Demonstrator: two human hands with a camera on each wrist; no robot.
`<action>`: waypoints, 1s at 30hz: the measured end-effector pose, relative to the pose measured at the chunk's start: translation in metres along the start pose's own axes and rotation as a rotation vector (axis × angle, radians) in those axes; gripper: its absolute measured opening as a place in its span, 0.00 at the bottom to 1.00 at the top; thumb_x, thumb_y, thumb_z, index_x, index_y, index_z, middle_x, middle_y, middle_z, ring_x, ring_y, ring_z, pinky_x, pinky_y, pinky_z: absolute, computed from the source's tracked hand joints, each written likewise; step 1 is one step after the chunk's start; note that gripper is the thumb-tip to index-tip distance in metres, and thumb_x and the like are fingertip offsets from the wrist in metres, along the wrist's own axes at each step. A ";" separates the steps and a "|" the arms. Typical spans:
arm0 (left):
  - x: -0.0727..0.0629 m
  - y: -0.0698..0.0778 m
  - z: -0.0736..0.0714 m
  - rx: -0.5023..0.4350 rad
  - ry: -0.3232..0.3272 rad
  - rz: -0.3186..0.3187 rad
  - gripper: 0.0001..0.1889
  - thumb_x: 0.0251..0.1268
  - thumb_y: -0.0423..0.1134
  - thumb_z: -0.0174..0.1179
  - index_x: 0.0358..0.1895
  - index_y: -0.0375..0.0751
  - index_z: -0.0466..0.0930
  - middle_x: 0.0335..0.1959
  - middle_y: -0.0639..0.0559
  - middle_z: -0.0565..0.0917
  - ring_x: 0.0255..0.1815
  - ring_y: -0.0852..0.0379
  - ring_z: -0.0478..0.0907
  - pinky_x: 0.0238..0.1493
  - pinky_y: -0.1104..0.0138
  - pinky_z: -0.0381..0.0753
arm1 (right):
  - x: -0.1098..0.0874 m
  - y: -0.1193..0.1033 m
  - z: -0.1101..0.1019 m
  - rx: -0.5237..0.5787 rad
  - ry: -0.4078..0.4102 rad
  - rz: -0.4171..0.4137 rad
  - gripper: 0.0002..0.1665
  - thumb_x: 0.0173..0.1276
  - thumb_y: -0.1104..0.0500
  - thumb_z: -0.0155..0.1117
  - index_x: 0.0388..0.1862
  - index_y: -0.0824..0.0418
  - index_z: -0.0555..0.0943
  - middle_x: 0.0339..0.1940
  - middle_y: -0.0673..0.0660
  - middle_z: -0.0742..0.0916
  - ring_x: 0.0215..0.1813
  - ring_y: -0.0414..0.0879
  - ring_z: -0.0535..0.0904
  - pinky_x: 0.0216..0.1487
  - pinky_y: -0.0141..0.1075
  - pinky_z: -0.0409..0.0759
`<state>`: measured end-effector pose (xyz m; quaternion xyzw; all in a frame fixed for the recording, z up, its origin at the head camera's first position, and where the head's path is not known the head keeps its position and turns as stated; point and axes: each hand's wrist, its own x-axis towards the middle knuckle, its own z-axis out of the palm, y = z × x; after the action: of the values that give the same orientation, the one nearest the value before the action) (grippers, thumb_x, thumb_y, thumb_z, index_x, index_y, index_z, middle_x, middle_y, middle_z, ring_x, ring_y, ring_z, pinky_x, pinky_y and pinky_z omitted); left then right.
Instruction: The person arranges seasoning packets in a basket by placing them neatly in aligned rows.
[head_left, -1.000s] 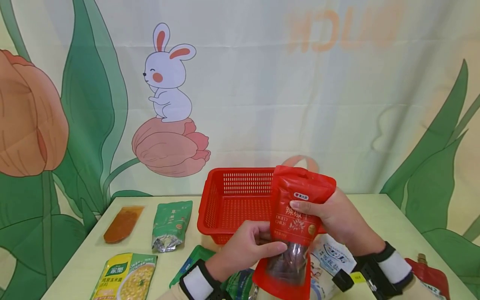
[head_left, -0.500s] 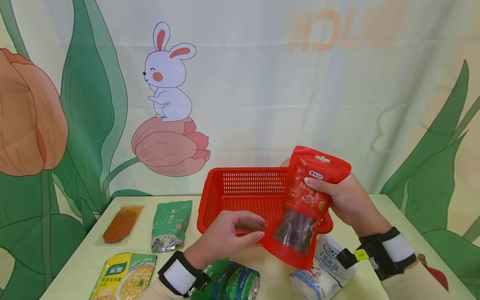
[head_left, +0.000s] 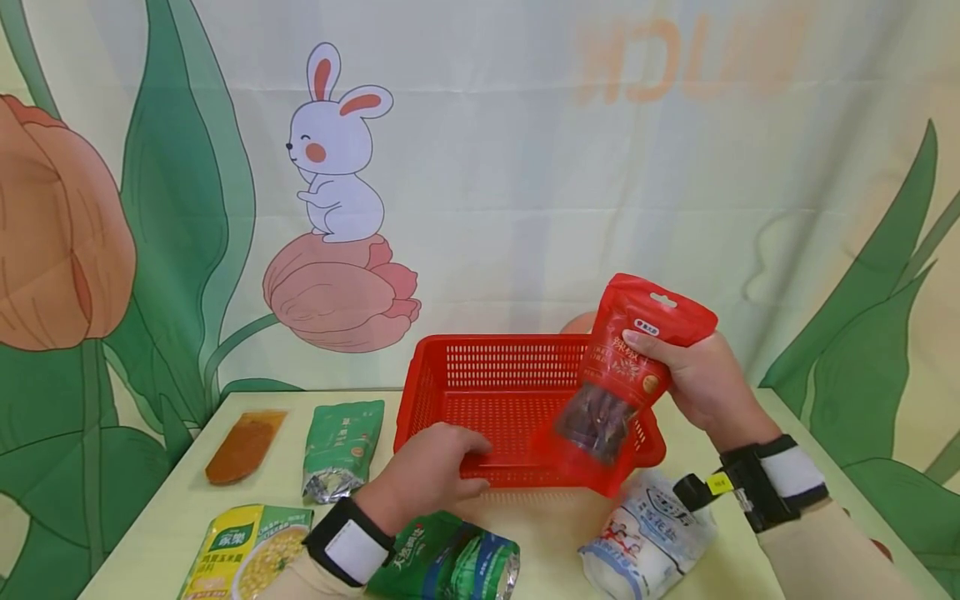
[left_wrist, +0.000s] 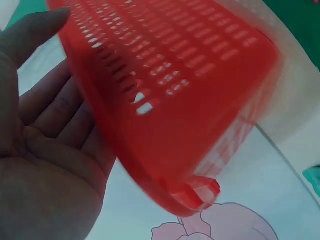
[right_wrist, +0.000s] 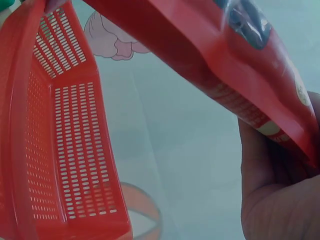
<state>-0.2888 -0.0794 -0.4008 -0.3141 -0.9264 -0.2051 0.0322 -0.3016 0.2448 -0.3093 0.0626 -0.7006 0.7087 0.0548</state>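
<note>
My right hand (head_left: 708, 387) grips a red pouch of dried chilis (head_left: 626, 367) by its upper part, thumb across the printed front. The pouch is tilted, its lower end overlapping the right side of the red plastic basket (head_left: 423, 392) in the head view. In the right wrist view, the pouch (right_wrist: 215, 65) runs from the hand (right_wrist: 285, 200) up to the left, beside the basket (right_wrist: 107, 165). At the basket's front left rim is my left hand (head_left: 427, 471). In the left wrist view that hand (left_wrist: 55, 135) shows its palm and loosely extended fingers, close to the basket (left_wrist: 165, 130).
A bag of white salt (head_left: 645, 533) and a green pouch (head_left: 450, 558) lie in front of the basket. To the left are a green foil pouch (head_left: 345, 450), an orange-brown packet (head_left: 246, 447) and a yellow corn soup packet (head_left: 251, 550). A printed curtain (head_left: 487, 167) hangs behind the table.
My left hand has let go of the chili pouch and moved left to the basket's front rim. The right hand has lifted the pouch up and to the right, over the basket's right side.
</note>
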 end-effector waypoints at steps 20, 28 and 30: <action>0.005 -0.014 0.019 0.244 0.070 -0.043 0.08 0.56 0.38 0.77 0.39 0.46 0.90 0.31 0.53 0.90 0.29 0.59 0.83 0.41 0.60 0.89 | 0.031 0.018 0.001 -0.254 0.305 0.029 0.54 0.64 0.38 0.73 0.79 0.55 0.58 0.72 0.56 0.75 0.68 0.51 0.73 0.55 0.37 0.86; 0.006 -0.014 0.020 0.238 0.073 -0.037 0.07 0.58 0.38 0.76 0.38 0.46 0.90 0.31 0.54 0.90 0.29 0.60 0.83 0.40 0.62 0.88 | 0.047 0.021 0.006 -0.273 0.374 0.066 0.49 0.67 0.42 0.72 0.79 0.59 0.61 0.71 0.60 0.78 0.66 0.57 0.76 0.65 0.51 0.81; 0.006 -0.014 0.020 0.235 0.071 -0.034 0.07 0.58 0.38 0.76 0.39 0.46 0.90 0.31 0.54 0.90 0.28 0.60 0.83 0.40 0.62 0.88 | 0.050 0.023 0.007 -0.278 0.389 0.072 0.47 0.69 0.44 0.70 0.79 0.60 0.61 0.71 0.62 0.78 0.66 0.58 0.76 0.65 0.52 0.81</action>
<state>-0.3010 -0.0781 -0.4226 -0.2851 -0.9475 -0.1066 0.0980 -0.3546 0.2366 -0.3231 -0.1082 -0.7695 0.6057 0.1714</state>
